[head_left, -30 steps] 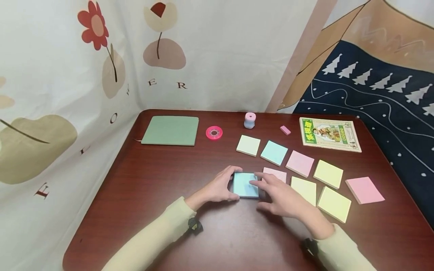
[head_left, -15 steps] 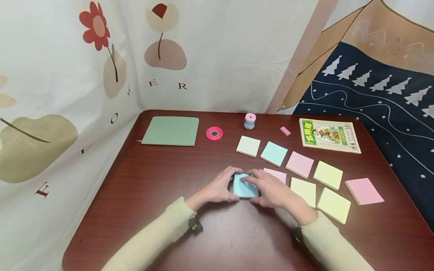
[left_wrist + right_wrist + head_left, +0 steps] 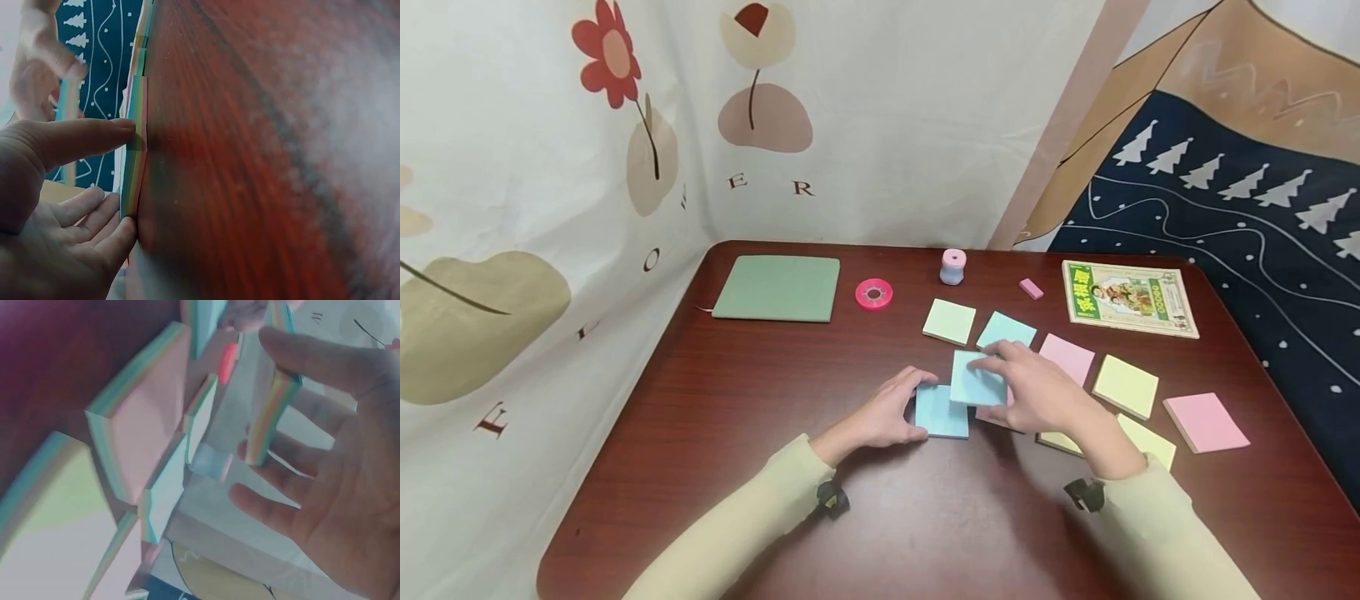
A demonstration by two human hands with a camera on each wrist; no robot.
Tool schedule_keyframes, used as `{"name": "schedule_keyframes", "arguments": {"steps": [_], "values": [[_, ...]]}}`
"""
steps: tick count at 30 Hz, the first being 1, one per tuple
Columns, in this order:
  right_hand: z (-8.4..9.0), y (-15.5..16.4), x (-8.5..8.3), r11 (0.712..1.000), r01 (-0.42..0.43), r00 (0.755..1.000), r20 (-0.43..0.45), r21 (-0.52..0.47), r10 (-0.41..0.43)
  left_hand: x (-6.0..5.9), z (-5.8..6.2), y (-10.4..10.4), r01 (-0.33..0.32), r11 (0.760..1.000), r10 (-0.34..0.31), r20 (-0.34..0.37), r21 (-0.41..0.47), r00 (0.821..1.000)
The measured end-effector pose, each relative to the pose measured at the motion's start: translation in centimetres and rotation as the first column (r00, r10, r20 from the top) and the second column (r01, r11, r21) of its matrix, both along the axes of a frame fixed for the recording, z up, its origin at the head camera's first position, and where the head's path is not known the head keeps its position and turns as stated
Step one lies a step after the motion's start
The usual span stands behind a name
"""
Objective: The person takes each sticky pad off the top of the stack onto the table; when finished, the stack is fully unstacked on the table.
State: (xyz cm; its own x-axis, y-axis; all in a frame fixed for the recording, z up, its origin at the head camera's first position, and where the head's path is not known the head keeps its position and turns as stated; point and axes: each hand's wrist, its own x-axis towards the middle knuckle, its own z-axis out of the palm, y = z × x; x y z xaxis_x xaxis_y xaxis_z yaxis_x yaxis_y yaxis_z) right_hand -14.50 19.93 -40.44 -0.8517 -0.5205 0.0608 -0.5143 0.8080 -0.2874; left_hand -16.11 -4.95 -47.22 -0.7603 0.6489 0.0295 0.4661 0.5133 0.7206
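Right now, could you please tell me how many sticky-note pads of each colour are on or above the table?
Blue pads: 3, one lifted in the right hand
Pink pads: 3, one mostly hidden under that hand
Yellow pads: 4
Total: 10

Left hand (image 3: 891, 412) grips the left edge of a square blue sticky-note pad (image 3: 942, 413) flat on the dark red wooden counter (image 3: 760, 400). Right hand (image 3: 1037, 392) holds a second blue square pad (image 3: 976, 382) lifted just above it. Pink, yellow and blue pads lie to the right.
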Motion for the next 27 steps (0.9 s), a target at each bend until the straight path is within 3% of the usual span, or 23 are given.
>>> {"name": "schedule_keyframes", "arguments": {"steps": [6,15,21,27], "values": [[0.0,-2.3,-2.9,1.0,0.002,1.0,-0.026,-0.018,-0.003,0.1,0.0,-0.2,-0.01,1.0,0.01,-0.011,-0.026,1.0],[-1.7,-5.9,-8.2,0.999,-0.046,0.999,0.005,-0.029,0.046,0.1,0.1,-0.1,0.009,1.0,-0.01,-0.034,-0.018,0.999],[-3.3,-7.6,-9.9,0.99,-0.138,0.99,0.043,-0.004,0.138,-0.1,0.0,-0.1,0.02,0.999,-0.021,-0.038,-0.026,0.999],[-3.9,-8.9,-10.6,0.985,-0.167,0.981,0.111,0.049,0.161,-0.2,0.0,-0.1,0.022,1.0,-0.022,-0.052,-0.008,0.998]]}}
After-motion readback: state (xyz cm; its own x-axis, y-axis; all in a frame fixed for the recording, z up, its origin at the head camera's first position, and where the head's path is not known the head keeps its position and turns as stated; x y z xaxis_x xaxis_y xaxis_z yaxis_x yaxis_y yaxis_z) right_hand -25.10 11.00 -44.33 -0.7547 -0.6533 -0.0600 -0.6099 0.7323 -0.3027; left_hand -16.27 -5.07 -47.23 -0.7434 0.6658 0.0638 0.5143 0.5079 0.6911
